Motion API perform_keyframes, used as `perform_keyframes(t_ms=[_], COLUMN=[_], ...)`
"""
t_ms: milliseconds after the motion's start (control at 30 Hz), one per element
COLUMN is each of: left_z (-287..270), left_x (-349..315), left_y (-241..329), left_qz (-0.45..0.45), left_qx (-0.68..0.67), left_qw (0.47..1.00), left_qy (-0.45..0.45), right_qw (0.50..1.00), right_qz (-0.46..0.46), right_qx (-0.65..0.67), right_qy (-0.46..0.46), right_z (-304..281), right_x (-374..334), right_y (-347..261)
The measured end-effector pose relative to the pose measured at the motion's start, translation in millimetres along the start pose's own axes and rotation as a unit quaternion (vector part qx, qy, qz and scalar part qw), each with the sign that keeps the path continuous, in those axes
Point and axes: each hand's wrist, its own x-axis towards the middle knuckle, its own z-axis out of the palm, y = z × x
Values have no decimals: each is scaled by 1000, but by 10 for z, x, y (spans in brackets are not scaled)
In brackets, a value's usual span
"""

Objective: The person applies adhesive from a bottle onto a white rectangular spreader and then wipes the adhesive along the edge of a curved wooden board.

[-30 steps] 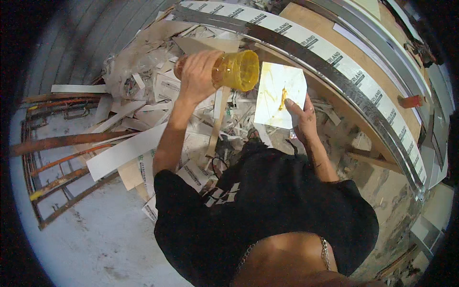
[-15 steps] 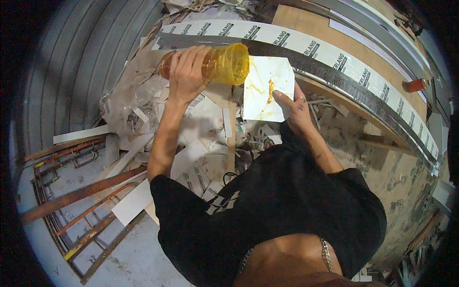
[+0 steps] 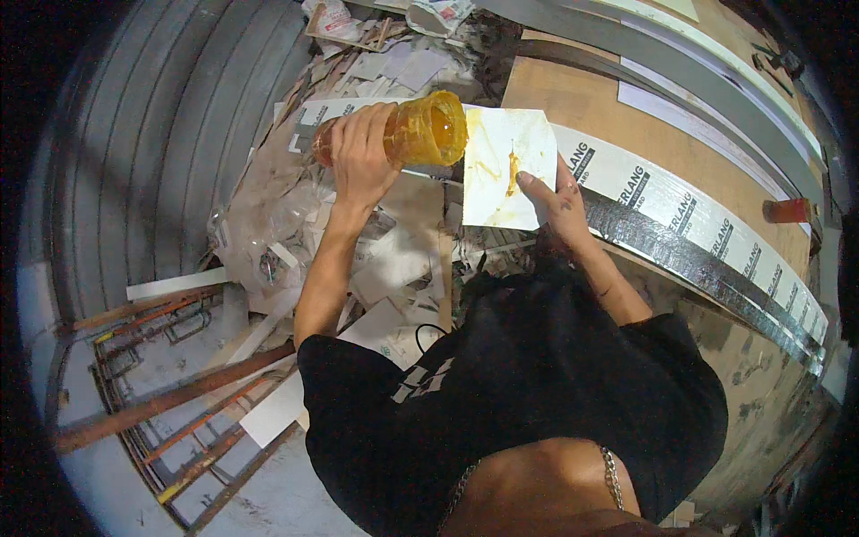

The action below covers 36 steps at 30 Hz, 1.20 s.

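My left hand [image 3: 362, 152] is wrapped round a plastic bottle [image 3: 429, 130] lying nearly on its side in the air, its wide open end cut off and facing right. Thick yellow-amber stuff coats the inside of that end. In my right hand [image 3: 559, 197] is a white board piece [image 3: 501, 201], gripped at its right edge with the thumb lying on its face. Yellow smears and one thicker amber streak mark the board. The bottle's mouth is right at the board's left edge; whether they touch I cannot tell.
Beyond my hands runs a long wrapped package [image 3: 644, 192] with printed film, beside brown boards [image 3: 573, 89]. A small reddish cylinder [image 3: 787, 211] stands at the right. White offcuts and plastic scraps [image 3: 277, 233] litter the left, near a rusty metal frame [image 3: 179, 394] and a corrugated wall [image 3: 170, 116].
The view has shifted, showing more of the far side. Both hands keep their holds; the bottle's open end has turned slightly more toward me, and the board stays beside it.
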Motion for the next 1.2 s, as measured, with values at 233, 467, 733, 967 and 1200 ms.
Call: perform_keyframes(t_ms=[233,467,733,967,1200], left_z=[323,540,898,1156,1102], left_x=[376,586,698,546,181], left_y=[-72,-252,-817,-1440,-1998], left_qz=[10,27,66,88,88], left_qx=[-16,-30,-65,-135,-294], left_qw=[999,998,995,987,947], left_qy=[-32,-45,-23,-5,-94], right_qw=[999,997,988,967,929], right_qz=[7,-41,-69,-129,-171], right_qx=[29,7,15,-49,-49], right_qy=[32,71,136,216,325], right_z=[-140,-128,274,850,1378], right_x=[259,508,808,1126,1295], right_y=[-56,62,318,712,819])
